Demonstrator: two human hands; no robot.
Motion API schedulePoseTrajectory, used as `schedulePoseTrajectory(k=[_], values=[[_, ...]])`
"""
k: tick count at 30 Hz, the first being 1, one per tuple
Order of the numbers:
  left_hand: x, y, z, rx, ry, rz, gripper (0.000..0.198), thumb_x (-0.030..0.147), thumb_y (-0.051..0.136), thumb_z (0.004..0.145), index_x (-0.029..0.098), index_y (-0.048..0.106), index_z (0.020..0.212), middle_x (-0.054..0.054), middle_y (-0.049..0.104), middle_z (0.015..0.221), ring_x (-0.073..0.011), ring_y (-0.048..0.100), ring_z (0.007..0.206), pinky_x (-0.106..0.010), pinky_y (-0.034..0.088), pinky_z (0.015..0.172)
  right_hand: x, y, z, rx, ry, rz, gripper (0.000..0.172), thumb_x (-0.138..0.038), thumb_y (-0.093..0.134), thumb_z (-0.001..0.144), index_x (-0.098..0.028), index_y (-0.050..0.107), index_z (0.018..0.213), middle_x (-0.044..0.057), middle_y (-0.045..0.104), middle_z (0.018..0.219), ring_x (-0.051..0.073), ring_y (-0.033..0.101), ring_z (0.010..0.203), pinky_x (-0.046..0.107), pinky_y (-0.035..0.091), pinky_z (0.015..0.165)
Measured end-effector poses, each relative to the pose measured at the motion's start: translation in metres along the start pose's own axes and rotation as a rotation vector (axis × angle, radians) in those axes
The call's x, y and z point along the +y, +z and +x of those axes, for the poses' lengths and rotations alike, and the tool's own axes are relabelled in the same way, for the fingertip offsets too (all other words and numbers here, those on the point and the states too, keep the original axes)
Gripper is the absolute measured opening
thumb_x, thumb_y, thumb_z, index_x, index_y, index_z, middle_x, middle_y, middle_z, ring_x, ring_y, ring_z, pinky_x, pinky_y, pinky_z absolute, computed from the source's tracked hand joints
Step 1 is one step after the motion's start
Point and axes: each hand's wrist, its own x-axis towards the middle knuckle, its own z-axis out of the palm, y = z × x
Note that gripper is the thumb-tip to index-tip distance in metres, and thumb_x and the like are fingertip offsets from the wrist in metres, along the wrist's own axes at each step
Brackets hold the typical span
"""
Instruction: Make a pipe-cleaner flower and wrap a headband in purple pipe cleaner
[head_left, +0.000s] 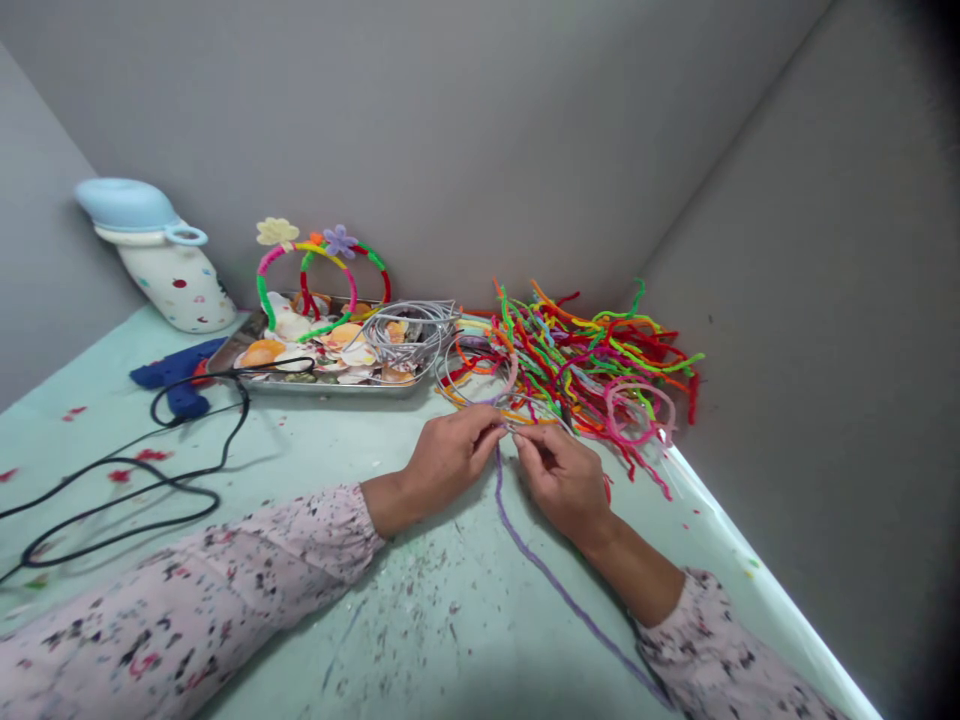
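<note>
My left hand [454,452] and my right hand [564,482] meet above the table, each in a closed pinch. Between them runs a thin silvery wire [511,430], which seems to belong to a ring reaching behind my fingers. A long purple pipe cleaner [529,552] comes out from under my left fingertips and trails across the table toward my right sleeve. Just beyond my hands lies a heap of bright pipe cleaners [577,365]. How the purple strand sits on the wire is hidden by my fingers.
A metal tray [337,391] of shells carries coiled wire [420,335] and two pipe-cleaner hoops [264,285] with felt flowers. On the left are a blue glue gun [187,375], its black cord [176,482] and a white bottle [176,280]. Grey walls enclose the table.
</note>
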Motion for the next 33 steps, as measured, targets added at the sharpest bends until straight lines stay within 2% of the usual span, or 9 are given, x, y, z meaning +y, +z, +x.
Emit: schedulePoseTrajectory(k=[14, 25, 33], values=[[0.0012, 0.0016, 0.0002, 0.003, -0.03, -0.017, 0.016, 0.025, 0.051, 0.089, 0.017, 0.06, 0.098, -0.002, 0.065, 0.08, -0.0122, 0.056, 0.068, -0.023, 0.041, 0.064, -0.0019, -0.0014, 0.0003, 0.014, 0.043, 0.044, 0.013, -0.022, 0.056, 0.085, -0.021, 0.065, 0.093, 0.002, 0.07, 0.082, 0.014, 0.064, 0.072, 0.025, 0.049, 0.069], [0.002, -0.002, -0.0007, -0.011, 0.007, 0.041, 0.015, 0.026, 0.049, 0.089, 0.016, 0.061, 0.089, -0.002, 0.064, 0.077, -0.0118, 0.055, 0.066, -0.023, 0.039, 0.062, -0.0024, -0.002, -0.0003, -0.006, 0.052, 0.063, 0.013, -0.023, 0.055, 0.085, -0.022, 0.066, 0.093, 0.002, 0.071, 0.084, 0.015, 0.065, 0.074, 0.026, 0.051, 0.071], [0.0029, -0.001, -0.0011, -0.013, -0.01, 0.011, 0.015, 0.02, 0.05, 0.087, 0.017, 0.062, 0.096, -0.001, 0.064, 0.077, -0.0112, 0.055, 0.065, -0.022, 0.04, 0.061, 0.0003, -0.0003, -0.0002, -0.015, 0.088, 0.087, 0.011, -0.023, 0.056, 0.085, -0.022, 0.065, 0.092, 0.001, 0.069, 0.082, 0.015, 0.064, 0.072, 0.025, 0.05, 0.067]])
